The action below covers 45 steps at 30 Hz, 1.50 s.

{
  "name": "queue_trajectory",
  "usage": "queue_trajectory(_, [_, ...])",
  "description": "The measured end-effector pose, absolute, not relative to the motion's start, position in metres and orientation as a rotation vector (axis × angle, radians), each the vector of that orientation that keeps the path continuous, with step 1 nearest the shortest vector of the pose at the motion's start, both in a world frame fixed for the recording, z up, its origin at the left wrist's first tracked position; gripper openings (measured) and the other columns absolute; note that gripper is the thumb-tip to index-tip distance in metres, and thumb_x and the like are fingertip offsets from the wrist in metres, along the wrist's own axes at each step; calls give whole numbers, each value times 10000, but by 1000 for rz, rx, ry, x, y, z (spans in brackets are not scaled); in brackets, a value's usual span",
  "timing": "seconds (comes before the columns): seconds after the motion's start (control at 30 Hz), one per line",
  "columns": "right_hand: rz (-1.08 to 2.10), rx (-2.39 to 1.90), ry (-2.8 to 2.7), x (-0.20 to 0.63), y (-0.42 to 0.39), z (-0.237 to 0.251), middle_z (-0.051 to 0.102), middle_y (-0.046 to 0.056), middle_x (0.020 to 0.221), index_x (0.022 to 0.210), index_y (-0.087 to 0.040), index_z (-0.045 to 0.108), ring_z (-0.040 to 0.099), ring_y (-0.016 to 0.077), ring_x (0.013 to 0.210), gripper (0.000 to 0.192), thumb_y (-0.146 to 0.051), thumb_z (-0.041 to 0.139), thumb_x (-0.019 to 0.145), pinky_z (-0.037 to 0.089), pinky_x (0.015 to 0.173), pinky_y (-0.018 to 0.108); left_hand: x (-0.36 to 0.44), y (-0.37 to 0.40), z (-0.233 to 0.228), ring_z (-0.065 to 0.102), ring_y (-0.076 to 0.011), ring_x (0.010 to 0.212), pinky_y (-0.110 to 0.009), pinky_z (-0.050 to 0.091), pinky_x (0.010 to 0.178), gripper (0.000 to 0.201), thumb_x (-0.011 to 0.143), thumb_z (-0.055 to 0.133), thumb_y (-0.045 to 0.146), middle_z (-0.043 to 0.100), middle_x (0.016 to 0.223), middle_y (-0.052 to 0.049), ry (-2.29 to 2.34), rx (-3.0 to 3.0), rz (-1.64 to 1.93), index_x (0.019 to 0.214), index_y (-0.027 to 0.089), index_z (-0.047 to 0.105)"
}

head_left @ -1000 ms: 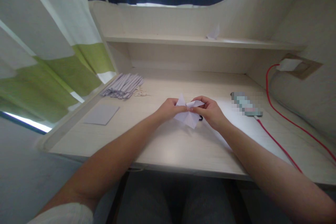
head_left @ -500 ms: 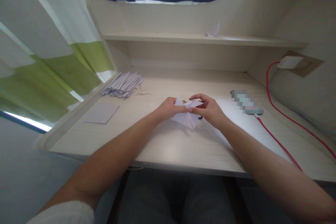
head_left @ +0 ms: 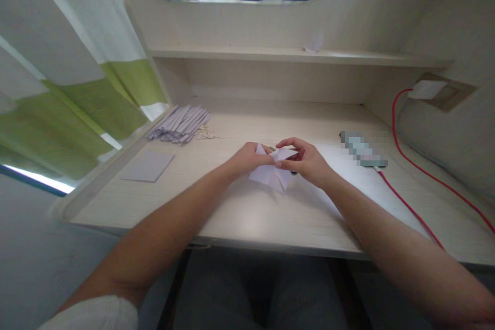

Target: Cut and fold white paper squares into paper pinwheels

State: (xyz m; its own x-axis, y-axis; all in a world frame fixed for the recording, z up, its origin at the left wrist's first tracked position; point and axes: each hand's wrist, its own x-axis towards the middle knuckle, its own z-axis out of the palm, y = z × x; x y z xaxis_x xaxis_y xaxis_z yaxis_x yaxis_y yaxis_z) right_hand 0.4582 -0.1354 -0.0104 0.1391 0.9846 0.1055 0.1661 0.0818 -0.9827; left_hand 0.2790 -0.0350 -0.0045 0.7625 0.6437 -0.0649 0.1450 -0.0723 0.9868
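Note:
Between my two hands, just above the desk, is a folded piece of white paper [head_left: 270, 177] with pointed flaps standing up and creases running down its front. My left hand [head_left: 250, 158] pinches its left side, thumb along the near face. On the other side my right hand [head_left: 303, 159] holds the right flap between thumb and fingers. A small dark object behind the paper, near the right hand, is mostly hidden. To the left lies a flat stack of square paper [head_left: 149, 166]. Behind that is a pile of folded paper pieces [head_left: 181, 124] with thin cream strings [head_left: 206, 133] beside it.
A phone [head_left: 363, 148], blurred out, lies at the right on the desk [head_left: 232, 216]. Its red cable [head_left: 410, 211] leads to a white charger [head_left: 427, 89] in the wall. A small folded paper [head_left: 313, 44] stands on the shelf [head_left: 232, 54]. Green and white curtain [head_left: 127, 87] hangs at left.
The lower part of the folded paper has shifted shape slightly, its front flap spreading and its creases changing. Both hands keep almost the same grip and place. The view has tilted a little.

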Motion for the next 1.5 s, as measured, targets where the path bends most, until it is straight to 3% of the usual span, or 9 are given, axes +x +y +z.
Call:
queue_trajectory(0.27, [990, -1267, -1246, 461, -135, -14, 746, -12, 722, 1155, -239, 660, 646, 153, 581, 503, -311, 900, 718, 417, 510, 256, 279, -34, -4, 536, -108, 535, -238, 361, 524, 217, 663, 752, 319, 610, 630, 15, 622, 1628, 480, 764, 147, 668])
queue_trajectory(0.67, [965, -1237, -1200, 461, -133, -18, 744, -3, 748, 1150, -239, 689, 607, 135, 562, 552, -391, 948, 687, 385, 463, 245, 280, -36, -4, 543, -116, 552, -245, 348, 536, 204, 652, 768, 305, 619, 628, -4, 595, 1559, 501, 725, 132, 688])
queue_trajectory(0.9, [911, -1248, -1159, 458, -131, -17, 709, -15, 689, 1063, -215, 702, 570, 130, 523, 512, -385, 958, 654, 379, 466, 259, 279, -36, -4, 547, -110, 543, -239, 353, 529, 244, 585, 809, 271, 638, 643, -2, 573, 1518, 460, 744, 124, 697])
queue_trajectory(1.17, [928, -1191, -1155, 460, -129, -24, 665, -33, 686, 1008, -214, 705, 543, 118, 537, 430, -387, 943, 695, 357, 469, 247, 279, -39, -1, 511, -94, 513, -230, 333, 517, 240, 614, 818, 303, 601, 596, 23, 596, 1529, 497, 694, 139, 662])
queue_trajectory(1.5, [835, -1191, -1123, 451, -130, -19, 696, -7, 728, 914, -207, 686, 586, 141, 593, 407, -460, 924, 701, 427, 513, 261, 281, -36, -9, 591, -118, 580, -237, 415, 577, 248, 630, 842, 271, 683, 683, -25, 553, 1464, 497, 773, 100, 734])
